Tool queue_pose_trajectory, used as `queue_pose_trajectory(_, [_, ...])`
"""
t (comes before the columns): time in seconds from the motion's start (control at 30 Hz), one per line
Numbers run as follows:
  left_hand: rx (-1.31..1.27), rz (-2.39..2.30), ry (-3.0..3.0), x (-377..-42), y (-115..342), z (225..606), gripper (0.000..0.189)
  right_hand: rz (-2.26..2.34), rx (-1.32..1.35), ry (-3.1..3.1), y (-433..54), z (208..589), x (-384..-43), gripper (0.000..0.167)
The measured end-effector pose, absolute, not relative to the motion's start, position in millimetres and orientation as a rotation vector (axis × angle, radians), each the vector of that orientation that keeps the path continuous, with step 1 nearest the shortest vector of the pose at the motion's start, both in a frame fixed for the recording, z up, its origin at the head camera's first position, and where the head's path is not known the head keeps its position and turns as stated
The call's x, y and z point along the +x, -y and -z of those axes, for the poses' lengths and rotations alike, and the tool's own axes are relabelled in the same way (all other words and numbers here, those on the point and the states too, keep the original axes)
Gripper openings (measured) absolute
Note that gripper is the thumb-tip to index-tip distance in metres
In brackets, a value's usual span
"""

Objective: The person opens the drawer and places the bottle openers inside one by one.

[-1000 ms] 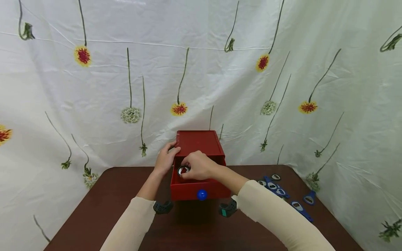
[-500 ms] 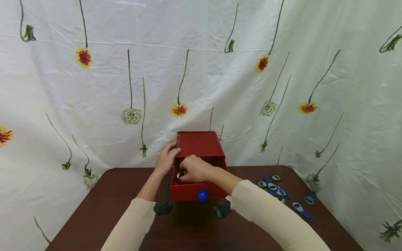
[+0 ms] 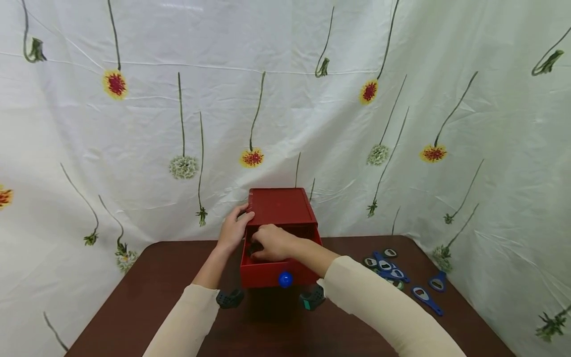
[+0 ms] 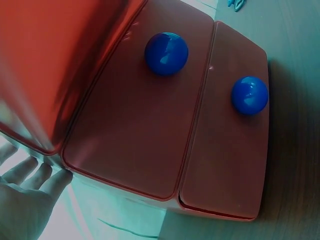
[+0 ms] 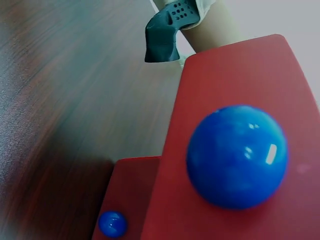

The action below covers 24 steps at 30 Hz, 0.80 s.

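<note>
A red drawer cabinet (image 3: 282, 206) stands on the table with its top drawer (image 3: 267, 272) pulled out by a blue round knob (image 3: 285, 279). My left hand (image 3: 233, 229) rests against the cabinet's left side near the top, fingers fairly straight along the side wall in the left wrist view. Down inside the drawer is my right hand (image 3: 275, 244), its fingers curled round a dark-rimmed bottle opener (image 3: 255, 247), mostly hidden by the hand. From the right wrist only the drawer front (image 5: 240, 75) and knobs show, not the hand.
Several bottle openers lie on the brown table (image 3: 178, 277) at the right: a blue-handled one (image 3: 427, 299), another blue one (image 3: 437, 281), and a cluster with dark round ones (image 3: 390, 253). Two lower drawers (image 4: 135, 125) are closed. A flowered white cloth (image 3: 285, 109) hangs behind.
The right hand has sunk lower and deeper into the drawer with the bottle opener, whose steel face no longer shows. The left hand has stayed on the cabinet's side.
</note>
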<state>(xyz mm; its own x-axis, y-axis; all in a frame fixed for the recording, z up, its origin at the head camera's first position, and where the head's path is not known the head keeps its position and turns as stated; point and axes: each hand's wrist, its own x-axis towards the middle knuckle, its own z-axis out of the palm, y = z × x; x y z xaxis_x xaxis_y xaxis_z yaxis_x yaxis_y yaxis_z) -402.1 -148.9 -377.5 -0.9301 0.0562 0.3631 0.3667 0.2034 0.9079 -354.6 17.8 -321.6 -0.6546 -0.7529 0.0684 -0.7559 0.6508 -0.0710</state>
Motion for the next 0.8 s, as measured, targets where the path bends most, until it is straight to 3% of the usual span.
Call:
queue_pose_trajectory(0.27, [-0.395,1.821,2.219,-403,149,378,0.058,-0.421,1.297,2.849,-35,310,-347,0.040])
queue_pose_trajectory(0.8, [-0.412,1.818,2.212,-405,149,377,0.057,-0.590,1.202,2.738,-72,287,-341,0.041])
